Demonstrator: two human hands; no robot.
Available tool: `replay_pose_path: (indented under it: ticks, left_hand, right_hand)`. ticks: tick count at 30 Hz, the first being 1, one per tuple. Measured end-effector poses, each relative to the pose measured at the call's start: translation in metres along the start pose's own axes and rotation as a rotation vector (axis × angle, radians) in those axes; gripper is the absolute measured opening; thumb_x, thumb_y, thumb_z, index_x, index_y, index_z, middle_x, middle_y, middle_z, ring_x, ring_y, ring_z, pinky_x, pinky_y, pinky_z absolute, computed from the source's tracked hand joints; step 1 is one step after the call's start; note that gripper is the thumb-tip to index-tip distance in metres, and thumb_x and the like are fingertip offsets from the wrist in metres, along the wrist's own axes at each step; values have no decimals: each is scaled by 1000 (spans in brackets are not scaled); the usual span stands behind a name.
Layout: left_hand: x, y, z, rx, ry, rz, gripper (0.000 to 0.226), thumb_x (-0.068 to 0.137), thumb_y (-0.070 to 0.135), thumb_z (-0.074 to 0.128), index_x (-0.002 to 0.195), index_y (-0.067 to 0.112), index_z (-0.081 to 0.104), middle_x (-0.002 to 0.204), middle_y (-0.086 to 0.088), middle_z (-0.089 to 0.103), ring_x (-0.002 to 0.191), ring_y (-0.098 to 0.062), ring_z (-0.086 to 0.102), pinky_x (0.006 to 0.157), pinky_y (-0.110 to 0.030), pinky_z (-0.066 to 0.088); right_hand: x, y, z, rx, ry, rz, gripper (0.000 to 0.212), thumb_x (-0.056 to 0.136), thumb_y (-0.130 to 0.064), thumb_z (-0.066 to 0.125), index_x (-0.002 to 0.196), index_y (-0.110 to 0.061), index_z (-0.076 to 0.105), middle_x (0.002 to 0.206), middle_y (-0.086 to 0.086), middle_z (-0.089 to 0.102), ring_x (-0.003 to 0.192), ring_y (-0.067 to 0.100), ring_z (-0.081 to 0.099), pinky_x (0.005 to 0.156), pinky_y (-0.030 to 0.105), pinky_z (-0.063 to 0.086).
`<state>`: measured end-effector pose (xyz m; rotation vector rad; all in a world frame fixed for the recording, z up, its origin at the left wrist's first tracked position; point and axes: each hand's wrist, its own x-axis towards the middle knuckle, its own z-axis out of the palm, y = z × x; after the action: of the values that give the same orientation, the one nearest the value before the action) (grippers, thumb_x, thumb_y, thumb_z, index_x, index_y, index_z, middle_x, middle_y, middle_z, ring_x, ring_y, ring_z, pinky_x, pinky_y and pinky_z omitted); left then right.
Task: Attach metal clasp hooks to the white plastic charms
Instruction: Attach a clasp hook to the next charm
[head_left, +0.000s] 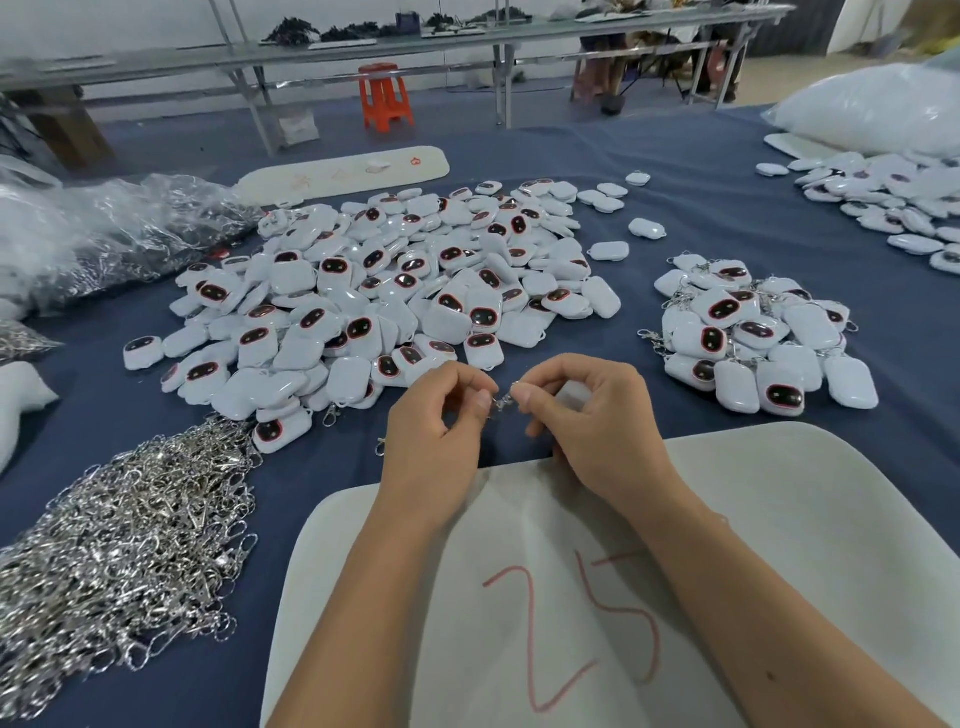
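My left hand (434, 431) and my right hand (592, 421) meet above the blue cloth, both pinching one small metal clasp hook (503, 401) between thumb and fingertips. A white shape shows inside my right hand's curled fingers; I cannot tell whether it is a charm. A big heap of white plastic charms (395, 291) with dark red-rimmed faces lies just beyond my hands. At the right, a smaller pile of charms with hooks on them (753, 338). A mass of loose silver clasp hooks (124, 561) covers the near left.
A white board (779, 519) marked "25" in red lies under my forearms. Clear bags of hooks (130, 228) sit at the far left, more charms (893, 202) and a white bag (878, 109) at the far right. An orange stool (384, 96) stands beyond the table.
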<state>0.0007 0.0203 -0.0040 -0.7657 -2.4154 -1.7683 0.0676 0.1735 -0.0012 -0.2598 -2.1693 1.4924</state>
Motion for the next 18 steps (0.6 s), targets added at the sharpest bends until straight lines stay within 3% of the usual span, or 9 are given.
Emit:
replay_pose_path:
  ticks: [3,7,14,18]
  left_hand:
    - [-3,4,0,25,-23,76,10,89,22,71,95,30,71,99,11,66,97,-11,60,72,-22,50]
    - [-2,4,0,82,-26,120,13,87,15,76,91,27,71,95,12,67,93,-13,63,69,-22,49]
    - [-2,2,-2,59,-28,146,14,86,13,72,86,26,71,87,13,69,86,-14,63,71,-20,48]
    - [-2,1,-2,69,-35,160,10,86,15,69,87,25,71,87,14,69,86,-12,64,73,-17,47]
  right_hand:
    - [-2,0,2,-130,6,-116,11,91,-10,78,84,-18,76,68,-9,70,60,9,67,62,27,54]
    - [-3,-3,2,-244,-1,-217,7,89,-6,78,87,-13,78,79,-7,74,77,11,69,75,34,55]
    - [-1,-5,-2,-161,-11,-223,8,90,-5,78,88,-12,80,79,-8,75,68,11,69,70,26,56]
    - [-2,-7,-3,-119,-62,-223,11,93,0,74,94,-8,81,83,-4,76,68,10,70,67,13,51]
